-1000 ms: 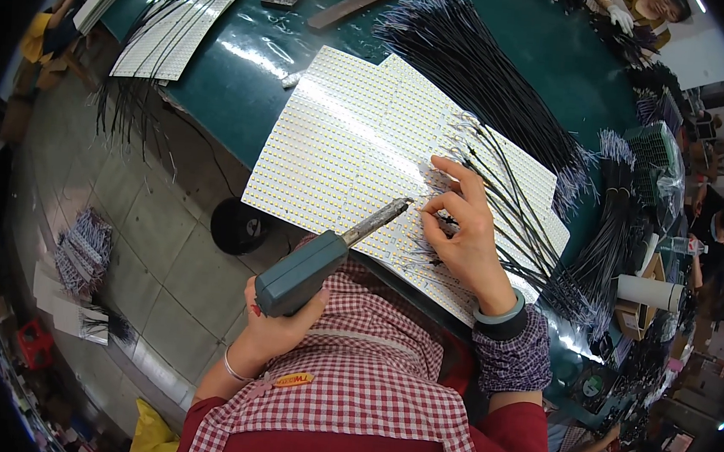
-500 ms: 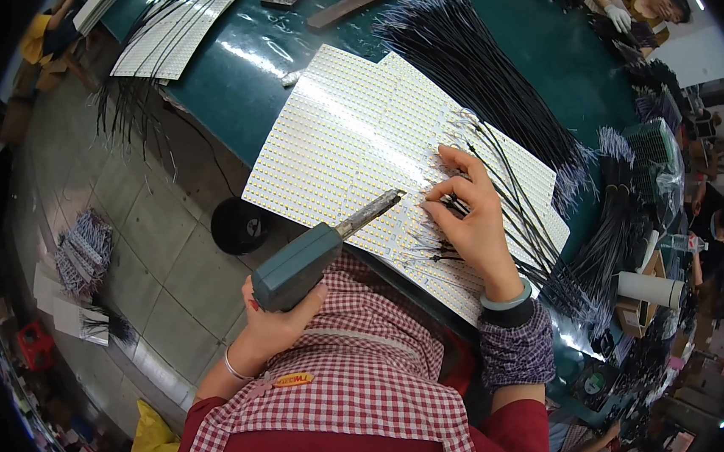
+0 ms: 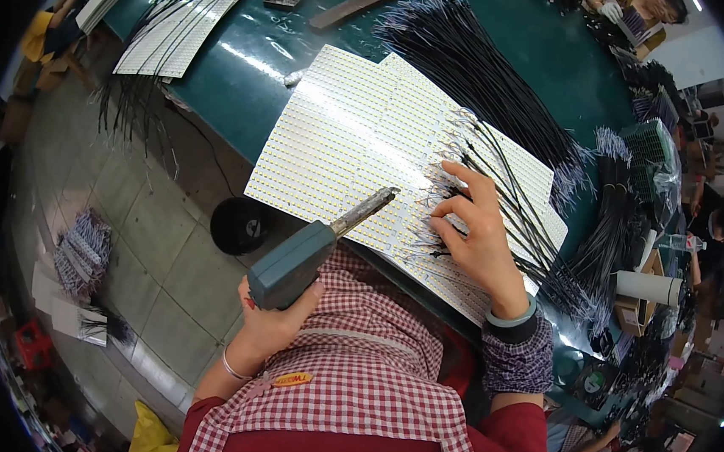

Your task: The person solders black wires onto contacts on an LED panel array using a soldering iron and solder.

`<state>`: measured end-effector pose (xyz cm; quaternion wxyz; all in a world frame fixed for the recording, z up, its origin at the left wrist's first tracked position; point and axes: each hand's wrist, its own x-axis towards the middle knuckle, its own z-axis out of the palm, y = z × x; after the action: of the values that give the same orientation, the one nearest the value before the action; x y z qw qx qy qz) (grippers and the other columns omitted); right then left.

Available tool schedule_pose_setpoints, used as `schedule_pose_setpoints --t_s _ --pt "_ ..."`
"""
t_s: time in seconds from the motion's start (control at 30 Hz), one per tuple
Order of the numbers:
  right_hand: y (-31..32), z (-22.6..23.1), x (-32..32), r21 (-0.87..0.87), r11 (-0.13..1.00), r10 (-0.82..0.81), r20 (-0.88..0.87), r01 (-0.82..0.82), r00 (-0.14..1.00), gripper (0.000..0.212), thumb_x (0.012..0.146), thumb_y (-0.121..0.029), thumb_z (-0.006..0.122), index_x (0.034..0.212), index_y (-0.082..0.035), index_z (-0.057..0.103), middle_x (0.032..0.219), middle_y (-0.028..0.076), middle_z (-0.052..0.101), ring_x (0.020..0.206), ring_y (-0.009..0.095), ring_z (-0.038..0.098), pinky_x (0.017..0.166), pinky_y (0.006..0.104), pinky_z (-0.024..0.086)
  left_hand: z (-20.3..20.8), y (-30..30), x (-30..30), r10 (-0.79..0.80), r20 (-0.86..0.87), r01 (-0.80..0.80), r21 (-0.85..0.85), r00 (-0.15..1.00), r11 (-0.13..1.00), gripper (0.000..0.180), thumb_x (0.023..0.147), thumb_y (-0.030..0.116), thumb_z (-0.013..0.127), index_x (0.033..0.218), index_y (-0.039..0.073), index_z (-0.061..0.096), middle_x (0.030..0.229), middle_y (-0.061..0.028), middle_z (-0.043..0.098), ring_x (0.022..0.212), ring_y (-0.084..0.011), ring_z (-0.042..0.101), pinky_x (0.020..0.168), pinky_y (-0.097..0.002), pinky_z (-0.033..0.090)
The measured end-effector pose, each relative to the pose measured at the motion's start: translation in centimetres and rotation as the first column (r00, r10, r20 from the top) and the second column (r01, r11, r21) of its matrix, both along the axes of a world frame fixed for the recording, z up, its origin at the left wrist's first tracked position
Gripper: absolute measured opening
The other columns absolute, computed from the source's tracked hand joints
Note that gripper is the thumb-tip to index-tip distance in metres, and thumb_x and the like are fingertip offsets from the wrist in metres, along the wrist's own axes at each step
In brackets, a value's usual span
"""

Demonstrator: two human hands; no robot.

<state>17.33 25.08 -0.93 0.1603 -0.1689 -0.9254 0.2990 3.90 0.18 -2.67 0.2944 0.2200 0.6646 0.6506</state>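
My left hand (image 3: 278,315) is wrapped around the handle of a soldering gun (image 3: 293,265) with a dark green-grey body. Its metal barrel points up and to the right, the tip just above a white LED board sheet (image 3: 318,138) dotted with rows of small yellow chips. To the right of the tip, my right hand (image 3: 482,235) has thumb and forefinger pinched together on what looks like a thin wire; its end is too small to make out. Several black wires (image 3: 510,182) with stripped ends lie across the sheet, beside and beneath this hand.
A thick bundle of black wires (image 3: 484,74) lies behind the sheets; another bundle (image 3: 605,220) is to the right. More wired sheets (image 3: 173,37) overhang the table (image 3: 241,34) at far left. A black bin (image 3: 239,226) stands below the edge. A white cylinder (image 3: 648,288) lies at right.
My right hand has shifted slightly toward me and right, away from the soldering gun's tip. The soldering gun has moved a little to the left.
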Motion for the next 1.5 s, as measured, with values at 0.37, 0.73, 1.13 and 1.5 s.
schedule_pose_setpoints --t_s 0.37,0.73,1.13,1.5 --pt "-0.6 -1.2 -0.3 -0.176 0.98 -0.116 -0.149 0.089 0.982 0.012 0.075 0.0 0.066 0.079 -0.001 0.055 0.129 0.016 0.052 0.116 0.035 0.048 0.099 0.0415 0.038 0.0 -0.4 0.1 0.001 0.005 -0.001 -0.007 1.0 1.0 0.017 0.077 -0.002 0.072 0.092 -0.005 0.066 0.081 -0.0029 0.067 0.07 -0.0067 0.06 0.06 -0.0217 0.049" --pt "-1.1 -1.6 -0.9 0.04 0.998 -0.035 -0.099 0.039 0.994 0.013 0.071 0.002 0.068 0.077 -0.003 0.057 0.129 0.014 0.054 0.118 0.033 0.05 0.099 0.0411 0.039 -0.5 -0.5 0.4 -0.043 0.018 0.043 -0.014 0.999 0.999 0.017 0.076 0.001 0.074 0.092 -0.003 0.067 0.083 -0.0034 0.069 0.072 -0.0071 0.063 0.065 -0.0224 0.049" --pt "-1.4 -2.1 -0.9 0.034 0.997 -0.066 -0.143 0.072 0.988 0.012 0.072 0.002 0.068 0.078 -0.003 0.059 0.128 0.014 0.055 0.115 0.032 0.052 0.097 0.04 0.041 -0.6 -0.5 0.2 -0.102 -0.06 0.102 -0.007 0.993 0.995 0.013 0.075 0.003 0.074 0.086 -0.001 0.067 0.077 -0.0043 0.069 0.066 -0.0091 0.064 0.06 -0.0232 0.049" --pt "-1.5 -1.9 -0.9 0.038 0.997 -0.067 -0.133 0.072 0.989 0.011 0.072 0.001 0.068 0.078 -0.003 0.06 0.128 0.014 0.055 0.116 0.032 0.052 0.097 0.0394 0.042 -0.8 -0.6 0.2 -0.104 -0.085 0.102 -0.026 0.991 0.994 0.014 0.075 0.004 0.074 0.086 -0.001 0.067 0.077 -0.0052 0.069 0.065 -0.0099 0.065 0.06 -0.0235 0.049"
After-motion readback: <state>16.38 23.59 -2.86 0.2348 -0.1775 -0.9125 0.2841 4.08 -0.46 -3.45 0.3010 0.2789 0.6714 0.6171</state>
